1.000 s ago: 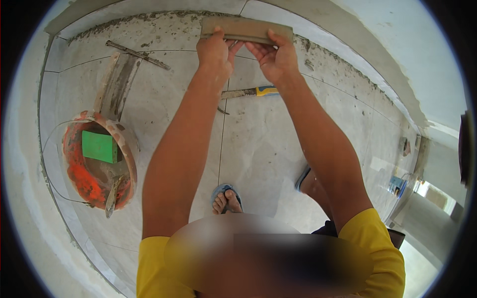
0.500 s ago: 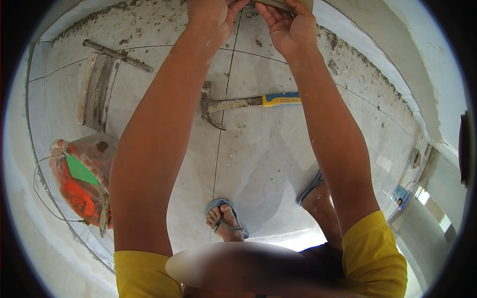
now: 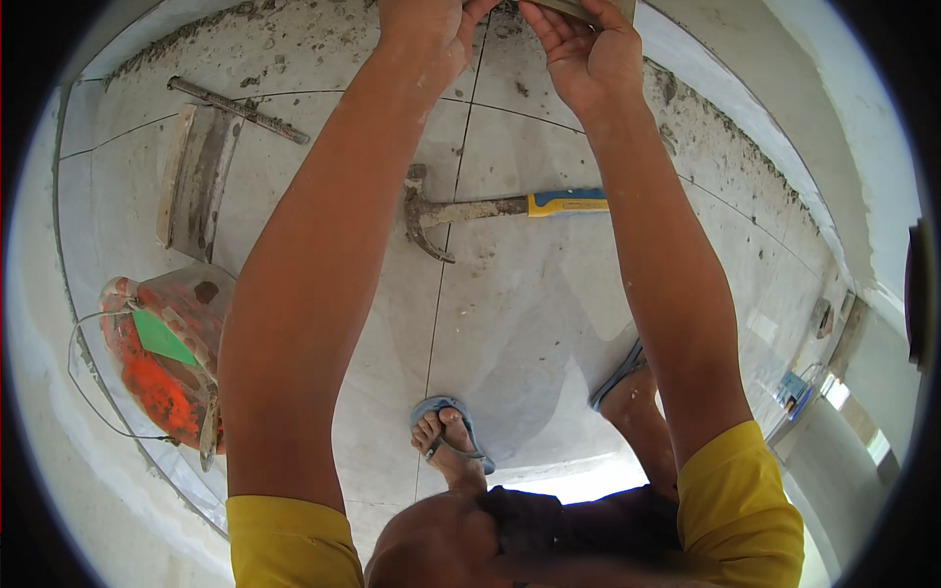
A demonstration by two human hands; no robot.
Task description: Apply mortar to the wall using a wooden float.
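Note:
At the top edge, my right hand point(image 3: 594, 64) has its thumb over and fingers under a flat tan piece point(image 3: 569, 8), partly cut off by the frame. My left hand point(image 3: 429, 27) is level with it, its visible fingers drawn together and pointing toward the piece's left end; their tips are cropped, so what they hold is hidden. Between my forearms a claw hammer point(image 3: 480, 209) lies on the tiled floor point(image 3: 510, 323), its head crusted with mortar. Its blue and yellow handle runs behind my right forearm.
On the left are a dirty metal bar point(image 3: 238, 110), a long flat mortar-stained piece point(image 3: 196, 181) and a red bucket point(image 3: 157, 392) with a wire handle and something green point(image 3: 163, 338) inside. Mortar crumbs point(image 3: 211, 49) line the far wall. My sandalled foot point(image 3: 449, 436) stands near the hammer.
The floor, hammer and both hands have shifted slightly right and down in view. More of my leg shows at the bottom. My right hand keeps its grip on the tan piece.

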